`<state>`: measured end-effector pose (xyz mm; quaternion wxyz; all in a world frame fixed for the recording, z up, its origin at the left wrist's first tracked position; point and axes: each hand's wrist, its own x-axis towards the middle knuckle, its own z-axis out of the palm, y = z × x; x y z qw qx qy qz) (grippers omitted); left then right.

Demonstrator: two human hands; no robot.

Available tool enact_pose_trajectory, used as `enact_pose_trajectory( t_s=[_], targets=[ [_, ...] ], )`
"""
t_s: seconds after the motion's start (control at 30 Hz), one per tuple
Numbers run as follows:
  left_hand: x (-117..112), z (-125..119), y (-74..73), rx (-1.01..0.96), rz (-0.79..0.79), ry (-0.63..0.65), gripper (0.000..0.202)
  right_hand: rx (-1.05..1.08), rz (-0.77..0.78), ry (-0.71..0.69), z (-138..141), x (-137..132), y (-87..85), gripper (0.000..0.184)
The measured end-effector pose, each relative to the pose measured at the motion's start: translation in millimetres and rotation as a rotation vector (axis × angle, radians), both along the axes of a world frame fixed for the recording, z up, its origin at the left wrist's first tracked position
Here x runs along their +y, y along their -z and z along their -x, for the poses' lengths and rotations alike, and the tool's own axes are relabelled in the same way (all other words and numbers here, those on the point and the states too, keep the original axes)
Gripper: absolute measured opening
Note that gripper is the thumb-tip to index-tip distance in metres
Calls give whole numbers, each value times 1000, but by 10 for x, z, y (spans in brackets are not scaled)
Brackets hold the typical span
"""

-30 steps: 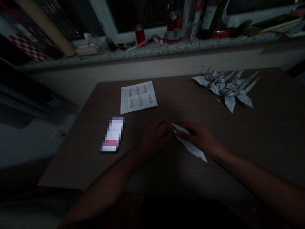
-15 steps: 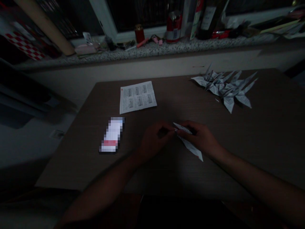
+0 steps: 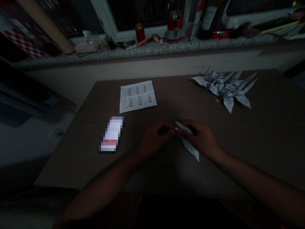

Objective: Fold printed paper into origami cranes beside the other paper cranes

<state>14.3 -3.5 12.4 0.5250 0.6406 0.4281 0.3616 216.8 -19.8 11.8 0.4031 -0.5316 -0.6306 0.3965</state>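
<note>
A piece of folded printed paper (image 3: 191, 149), narrow and pointed at both ends, is held low over the table in front of me. My right hand (image 3: 202, 136) grips its middle between thumb and fingers. From the other side, my left hand (image 3: 158, 136) pinches the paper's left edge, thumb against fingertips. Where the left fingertips meet the paper, the detail is too dark and small to make out. Several folded paper cranes (image 3: 226, 86), made of similar printed paper, sit in a cluster at the back right.
A flat printed sheet (image 3: 138, 96) lies toward the back of the wooden table (image 3: 78, 152). Nearer me on the left is a lit phone (image 3: 111, 134). Behind, a stone windowsill (image 3: 133, 52) carries a red can (image 3: 174, 27), a small jar (image 3: 140, 32) and a dark bottle (image 3: 208, 20).
The folded paper has turned slightly, its lower tip shifting left. Both hands keep hold and have barely moved.
</note>
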Motion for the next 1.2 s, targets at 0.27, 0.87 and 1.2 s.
enact_pose_trajectory(
  t_s=[0.27,0.87,1.2],
  targets=[
    [-21,-4,-35,89,-45,10,18,11,54,-60,-32,34,-28,24],
    [-20,-15,-42,112,-12,28,20,196,272,-11,-22,35,42,31],
    [-54,-15,-58,187,-76,48,21,127,171,-15,-47,46,50,29]
  ],
)
